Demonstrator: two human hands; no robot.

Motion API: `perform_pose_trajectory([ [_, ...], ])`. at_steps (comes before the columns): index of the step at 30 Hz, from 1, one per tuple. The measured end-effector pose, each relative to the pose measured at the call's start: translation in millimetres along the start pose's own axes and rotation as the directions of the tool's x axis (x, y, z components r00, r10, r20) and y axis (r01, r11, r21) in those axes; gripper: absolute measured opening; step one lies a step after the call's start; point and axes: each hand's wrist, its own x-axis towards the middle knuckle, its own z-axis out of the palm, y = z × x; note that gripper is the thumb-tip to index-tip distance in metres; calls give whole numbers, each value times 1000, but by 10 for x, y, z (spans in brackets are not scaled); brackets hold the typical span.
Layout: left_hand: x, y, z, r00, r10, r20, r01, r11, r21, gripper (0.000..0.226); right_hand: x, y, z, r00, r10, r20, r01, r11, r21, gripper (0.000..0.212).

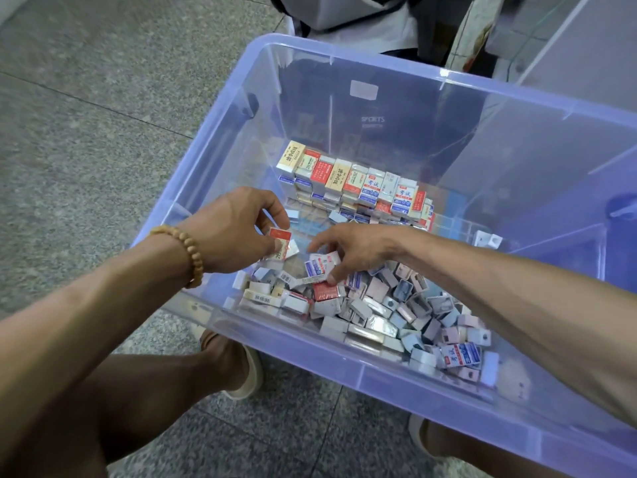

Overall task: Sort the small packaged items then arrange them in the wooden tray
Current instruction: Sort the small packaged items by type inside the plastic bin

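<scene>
A clear blue plastic bin holds a loose heap of small packaged erasers at its near side. Along the far side stands a neat stacked row of erasers. My left hand, with a wooden bead bracelet on the wrist, grips a red-and-white 2B eraser pack above the heap's left edge. Over the heap's middle, my right hand pinches a blue-and-white eraser pack. No wooden tray shows in the view.
The bin rests on a speckled grey floor, close to my feet in light slippers. Another person's dark and white clothing is beyond the bin's far rim. A white panel stands at the upper right.
</scene>
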Motion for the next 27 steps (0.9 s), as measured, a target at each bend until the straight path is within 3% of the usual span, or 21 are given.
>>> perform_pose_trajectory([
  [2, 7, 0, 10, 1000, 2, 3, -2, 1000, -5, 18, 8, 47, 24, 999, 42, -24, -42, 999, 4, 68],
  [5, 6, 9, 8, 1000, 5, 7, -5, 1000, -9, 21, 39, 27, 124, 1000, 28, -10, -27, 999, 44, 34],
  [11, 7, 12, 6, 1000, 9, 3, -9, 1000, 0, 20, 171, -102, 366, 969, -75, -234, 21, 975, -222, 25],
  [16, 3, 18, -2, 1000, 5, -4, -5, 1000, -20, 17, 116, 42, 297, 950, -48, -308, 32, 998, -59, 20],
  [22, 16, 12, 6, 1000, 2, -20, -3, 999, -51, 17, -45, -28, 174, 930, 6, -368, 64, 982, 179, 31],
  [25, 25, 9, 3, 1000, 3, -26, -5, 998, -69, 18, -155, -125, 34, 870, 88, -486, 112, 923, 368, 32],
  [27, 33, 16, -2, 999, 5, -33, -8, 996, -94, 17, -156, -165, -93, 790, 200, -580, 159, 847, 508, 32],
])
